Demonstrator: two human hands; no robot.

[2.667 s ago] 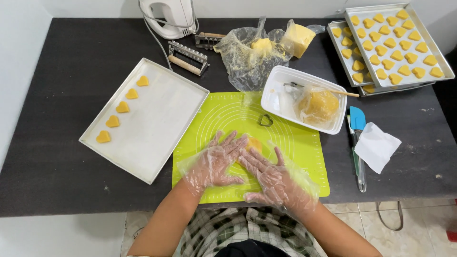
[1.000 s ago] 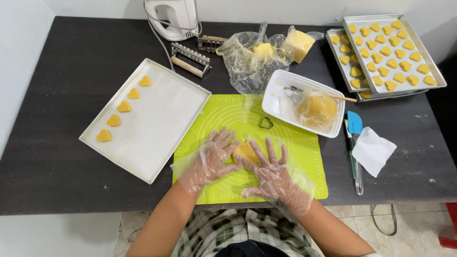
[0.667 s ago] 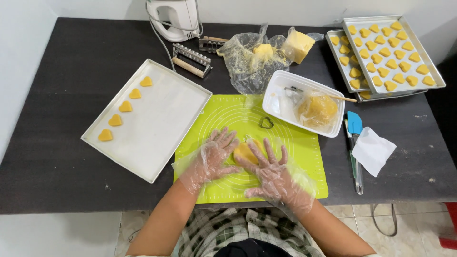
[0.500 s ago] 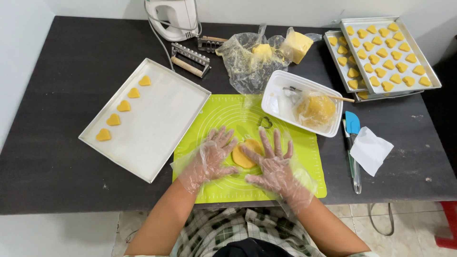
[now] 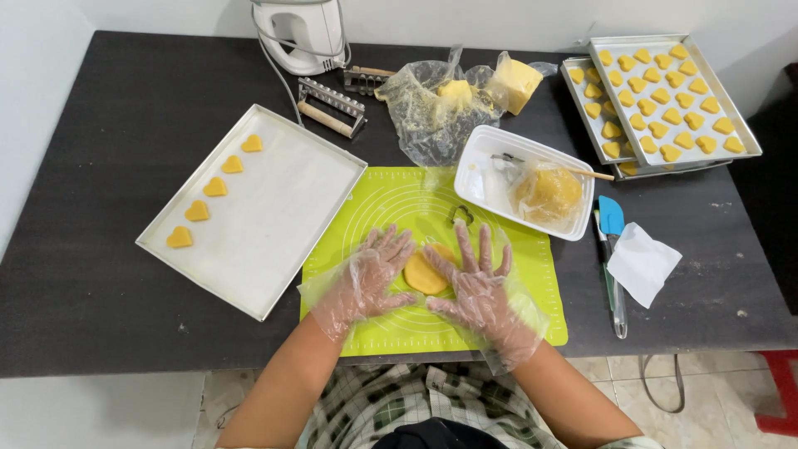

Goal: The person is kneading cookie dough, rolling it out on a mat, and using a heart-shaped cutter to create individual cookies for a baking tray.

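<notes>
The left hand, in a loose clear plastic glove, lies flat with fingers spread on the lime-green silicone baking mat; the right hand, gloved the same, is also flat and splayed; neither pinches anything. Between them, touching the inner edge of both, sits the flattened round of yellow dough; a few seconds ago both palms covered it almost wholly, and half a second ago it already showed between them, so the hands have parted and the pressed disc is now bared; it looks thin enough, I judge, for cutting.

Just beyond the right fingertips lies the small metal heart-shaped cutter, untouched; further beyond, the white rectangular plastic tub holds a bagged lump of more yellow dough. Left of the left hand, the silver baking tray carries five heart-shaped pieces along its far edge; far right, two filled trays are stacked.
</notes>
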